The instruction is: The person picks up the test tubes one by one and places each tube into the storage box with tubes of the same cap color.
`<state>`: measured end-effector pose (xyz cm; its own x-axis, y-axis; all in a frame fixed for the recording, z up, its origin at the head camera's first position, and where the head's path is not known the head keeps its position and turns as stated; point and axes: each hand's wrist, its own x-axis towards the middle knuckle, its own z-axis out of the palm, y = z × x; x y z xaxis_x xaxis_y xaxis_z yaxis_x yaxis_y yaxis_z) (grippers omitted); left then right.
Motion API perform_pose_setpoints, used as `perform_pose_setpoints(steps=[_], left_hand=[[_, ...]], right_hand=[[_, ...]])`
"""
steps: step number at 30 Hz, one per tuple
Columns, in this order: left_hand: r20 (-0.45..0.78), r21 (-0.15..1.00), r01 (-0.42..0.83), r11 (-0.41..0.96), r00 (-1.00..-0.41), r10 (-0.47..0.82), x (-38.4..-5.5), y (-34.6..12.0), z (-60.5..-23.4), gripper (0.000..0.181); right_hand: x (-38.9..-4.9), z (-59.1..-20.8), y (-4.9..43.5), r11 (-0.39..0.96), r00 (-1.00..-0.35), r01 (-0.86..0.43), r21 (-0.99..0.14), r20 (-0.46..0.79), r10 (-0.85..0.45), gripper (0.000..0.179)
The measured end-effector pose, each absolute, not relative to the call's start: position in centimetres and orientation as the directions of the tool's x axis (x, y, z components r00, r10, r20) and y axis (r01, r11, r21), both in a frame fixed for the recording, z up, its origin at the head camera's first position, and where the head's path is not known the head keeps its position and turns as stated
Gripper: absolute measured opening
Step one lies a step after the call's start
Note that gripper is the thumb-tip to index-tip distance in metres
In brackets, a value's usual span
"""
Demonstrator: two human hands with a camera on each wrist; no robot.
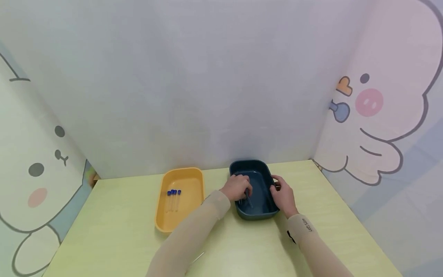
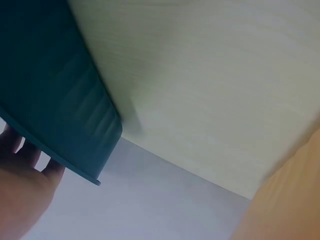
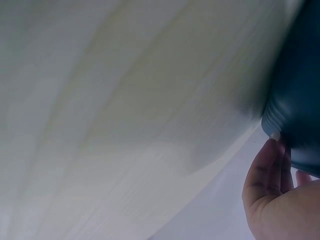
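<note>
A dark blue tray [image 1: 255, 216] sits at the back of the table, right of the middle, in the head view. My left hand [image 1: 237, 186] reaches over its left side, pinching a slender dark object [image 1: 249, 199] inside it; the exact kind is unclear. Only some fingers of that hand [image 2: 30, 172] show past the tray rim in the left wrist view. On the tray's right side, my right hand [image 1: 283, 195] grips the wall. The right wrist view shows fingers against the outer wall [image 3: 295, 120]. Small clear things near the left fingers are mostly hidden.
A yellow tray [image 1: 158, 221] stands to the left, holding several clear tubes with blue caps [image 1: 174, 192]. A thin pale stick [image 1: 198, 257] lies by the left sleeve on the light table [image 1: 110, 227]. A white curtain [image 1: 194, 84] hangs behind.
</note>
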<state>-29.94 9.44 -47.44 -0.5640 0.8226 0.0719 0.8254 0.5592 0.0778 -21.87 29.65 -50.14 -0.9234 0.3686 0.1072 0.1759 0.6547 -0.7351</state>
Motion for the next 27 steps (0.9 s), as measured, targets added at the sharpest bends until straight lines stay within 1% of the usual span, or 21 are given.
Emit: perform_pose_setpoints(steps=[6, 9, 16, 19, 25, 27], left_hand=[[0.074, 0.148, 0.787, 0.6, -0.613, 0.786, -29.9, 9.3, -46.8, 0.009], [0.06, 0.166, 0.768, 0.618, -0.634, 0.771, -29.6, 9.3, -46.4, 0.012], [-0.001, 0.177, 0.758, 0.628, -0.638, 0.77, -28.8, 10.2, -46.4, 0.024], [-0.029, 0.162, 0.744, 0.648, -0.653, 0.757, -28.6, 10.6, -46.6, 0.027], [-0.065, 0.083, 0.722, 0.686, -0.683, 0.727, -28.2, 11.2, -47.7, 0.035], [-0.071, 0.06, 0.722, 0.689, -0.685, 0.725, -28.1, 11.2, -47.9, 0.035]], right_hand=[[-21.8, -49.9, 29.6, 0.658, -0.924, 0.181, -0.731, 0.103, 0.368, 0.045], [-21.8, -49.9, 29.6, 0.66, -0.925, 0.18, -0.729, 0.103, 0.366, 0.045], [-21.9, -50.1, 29.8, 0.664, -0.925, 0.176, -0.727, 0.108, 0.363, 0.045], [-22.0, -50.2, 29.9, 0.66, -0.925, 0.174, -0.731, 0.107, 0.363, 0.045], [-22.0, -50.2, 29.8, 0.658, -0.926, 0.169, -0.734, 0.11, 0.361, 0.044], [-21.9, -50.1, 29.7, 0.657, -0.925, 0.162, -0.736, 0.118, 0.36, 0.044]])
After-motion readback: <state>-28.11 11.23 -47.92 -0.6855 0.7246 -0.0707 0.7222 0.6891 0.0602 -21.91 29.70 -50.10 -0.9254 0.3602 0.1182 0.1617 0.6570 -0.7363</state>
